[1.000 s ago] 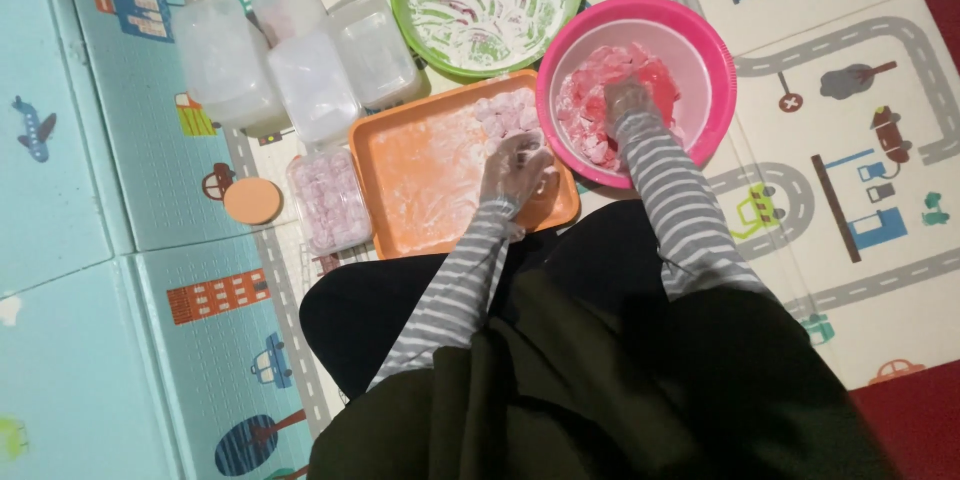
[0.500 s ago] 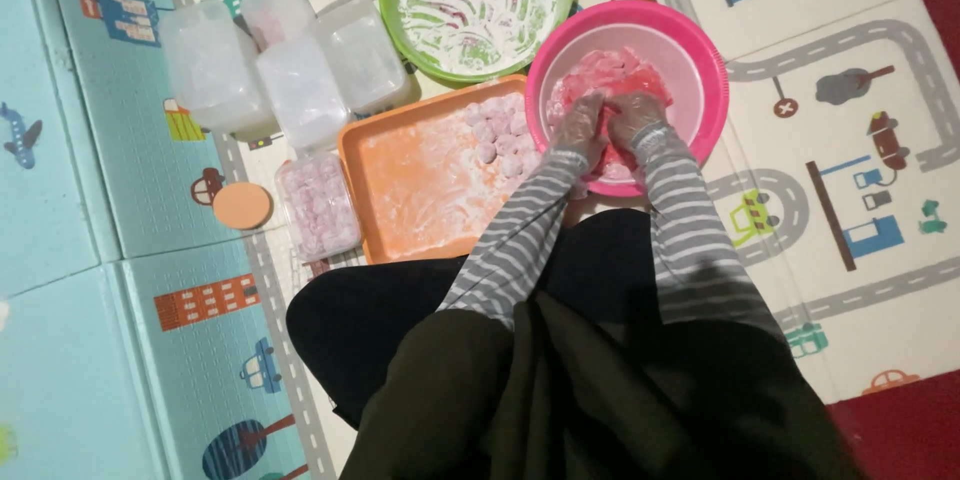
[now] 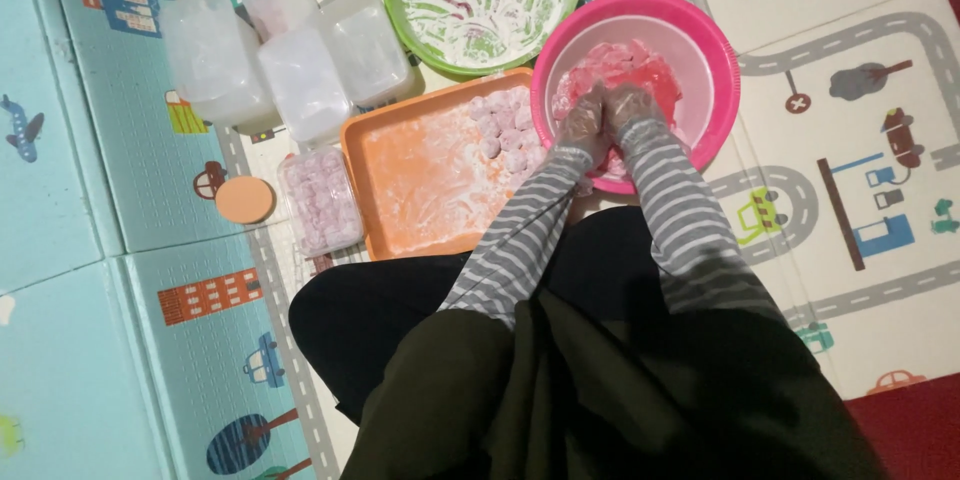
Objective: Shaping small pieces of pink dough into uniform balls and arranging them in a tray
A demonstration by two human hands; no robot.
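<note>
Both hands, the left hand [image 3: 585,120] and right hand [image 3: 632,112], are pressed together inside the pink bowl [image 3: 712,55], closed over what appears to be a lump of pink dough [image 3: 625,65]; the grip itself is blurred. Just to the left hand's side lies an orange tray [image 3: 400,180] holding floured balls [image 3: 505,125], its long side facing the left hand. A green bowl [image 3: 480,0] sits beyond the hands.

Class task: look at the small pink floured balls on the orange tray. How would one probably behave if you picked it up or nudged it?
The pink balls look soft and doughy, so one would likely dent under a firm pinch. Being rounded, it may roll when nudged, though the flour coating the orange tray probably slows it. The same dusting should keep it from sticking to fingers.
</note>
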